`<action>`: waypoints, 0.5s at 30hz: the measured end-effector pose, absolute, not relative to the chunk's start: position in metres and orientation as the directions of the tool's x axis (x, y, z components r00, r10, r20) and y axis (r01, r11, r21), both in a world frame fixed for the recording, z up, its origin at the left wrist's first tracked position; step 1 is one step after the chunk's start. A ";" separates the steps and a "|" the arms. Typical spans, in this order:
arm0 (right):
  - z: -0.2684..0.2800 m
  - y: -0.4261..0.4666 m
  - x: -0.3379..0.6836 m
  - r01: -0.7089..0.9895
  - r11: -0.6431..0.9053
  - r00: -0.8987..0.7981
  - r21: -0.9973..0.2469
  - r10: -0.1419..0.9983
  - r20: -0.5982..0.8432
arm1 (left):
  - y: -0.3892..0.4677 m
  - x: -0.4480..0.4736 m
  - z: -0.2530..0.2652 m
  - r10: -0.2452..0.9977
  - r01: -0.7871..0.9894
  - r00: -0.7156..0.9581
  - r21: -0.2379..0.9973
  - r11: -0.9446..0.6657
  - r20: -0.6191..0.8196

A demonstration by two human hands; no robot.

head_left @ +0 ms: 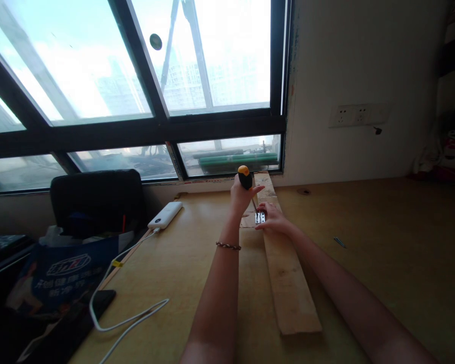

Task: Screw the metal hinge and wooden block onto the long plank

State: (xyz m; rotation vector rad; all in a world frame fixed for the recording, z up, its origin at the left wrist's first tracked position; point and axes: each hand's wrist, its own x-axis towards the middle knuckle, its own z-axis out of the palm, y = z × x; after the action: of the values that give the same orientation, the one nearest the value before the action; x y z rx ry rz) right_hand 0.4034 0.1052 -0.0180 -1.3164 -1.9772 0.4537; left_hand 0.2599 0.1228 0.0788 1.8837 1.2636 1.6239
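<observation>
Screwdriver (245, 178) (upright) at plank (288, 273) edge

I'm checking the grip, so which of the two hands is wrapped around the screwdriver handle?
The left hand grips the screwdriver; the right hand rests beside the metal hinge on the plank.

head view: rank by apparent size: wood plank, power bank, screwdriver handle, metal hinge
1. wood plank, largest by far
2. power bank
3. screwdriver handle, held in the left hand, partly hidden
4. metal hinge, under the right hand, smallest
</observation>
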 end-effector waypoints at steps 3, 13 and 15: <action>-0.018 0.105 0.403 0.660 0.418 -0.230 -0.625 0.904 0.361 | 0.119 0.259 0.082 0.804 0.335 -0.038 0.765 -0.549 0.593; -0.017 0.103 0.402 0.666 0.425 -0.221 -0.614 0.898 0.382 | 0.116 0.262 0.087 0.871 -0.246 0.232 0.893 -0.377 0.432; -0.018 0.103 0.402 0.671 0.421 -0.219 -0.610 0.899 0.379 | 0.114 0.262 0.089 0.873 -0.273 0.248 0.895 -0.353 0.420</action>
State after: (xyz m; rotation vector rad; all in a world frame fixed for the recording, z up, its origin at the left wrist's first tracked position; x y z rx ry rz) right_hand 0.4020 0.1033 -0.0177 -1.3274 -1.9736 0.4137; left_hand 0.2624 0.1137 0.0893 1.4492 0.5987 1.3483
